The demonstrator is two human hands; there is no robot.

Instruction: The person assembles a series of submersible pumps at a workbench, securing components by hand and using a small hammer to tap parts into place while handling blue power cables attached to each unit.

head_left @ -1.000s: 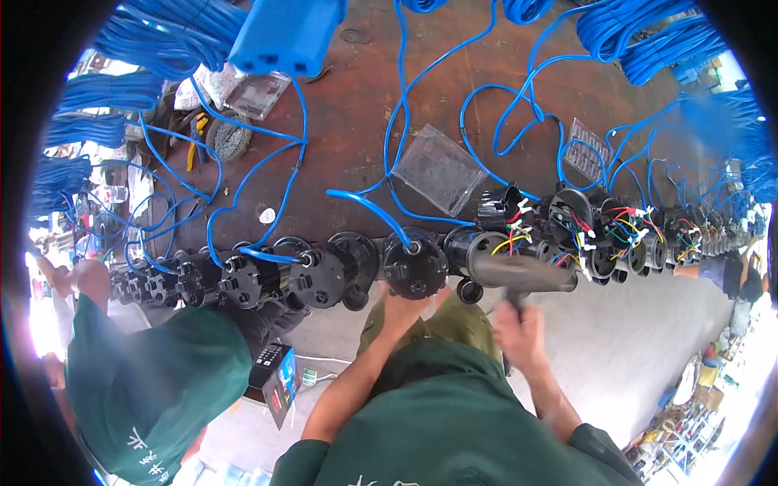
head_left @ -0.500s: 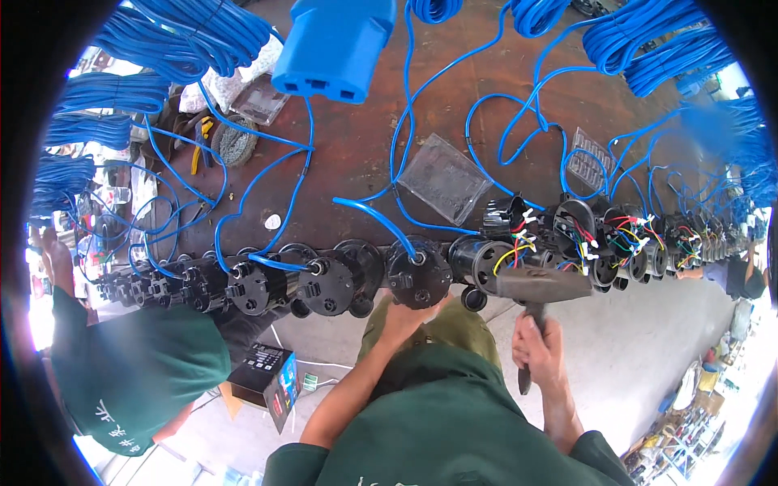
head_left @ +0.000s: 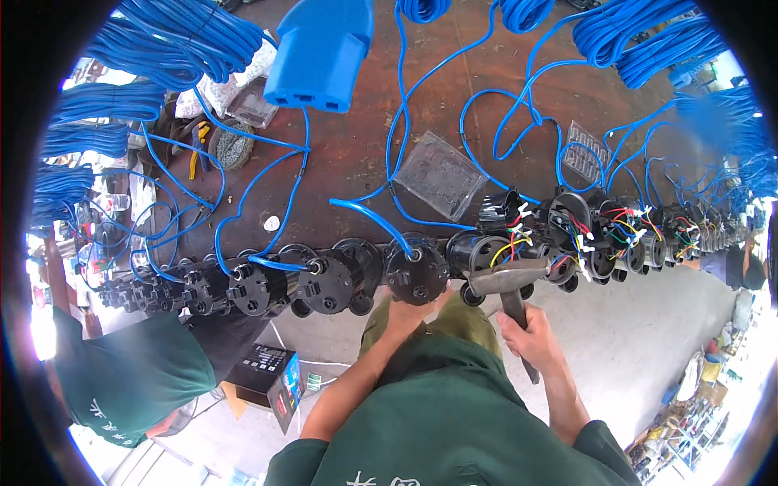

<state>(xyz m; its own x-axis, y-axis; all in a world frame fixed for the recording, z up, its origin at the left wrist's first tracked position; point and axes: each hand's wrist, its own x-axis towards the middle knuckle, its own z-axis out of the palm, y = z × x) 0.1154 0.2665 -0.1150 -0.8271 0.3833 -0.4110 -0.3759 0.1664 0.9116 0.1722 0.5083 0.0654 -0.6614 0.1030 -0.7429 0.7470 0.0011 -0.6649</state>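
Observation:
My right hand [head_left: 531,336] is closed round the dark handle of a hammer [head_left: 509,278]. The hammer's head is right of a black round housing [head_left: 417,275], apart from its end cap, and in the view overlaps the neighbouring open housing [head_left: 478,253]. From below, my left hand [head_left: 405,314] grips the capped housing; most of its fingers are hidden behind it. A blue cable [head_left: 369,212] enters that cap near its top. Coloured wires with white connectors [head_left: 519,231] stick out of the open housings to the right.
The row of housings [head_left: 324,287] lines the edge of a brown table [head_left: 340,154]. Coiled blue cables and a large blue plug [head_left: 320,61] hang above. A clear plastic tray [head_left: 440,176] and yellow-handled pliers [head_left: 197,150] lie there. A co-worker [head_left: 134,368] is at left, beside a black box [head_left: 263,373].
The hammer has moved left, closer to the capped housing, and its head now shows sharply. My left hand stays beneath the housing. The view has shifted slightly.

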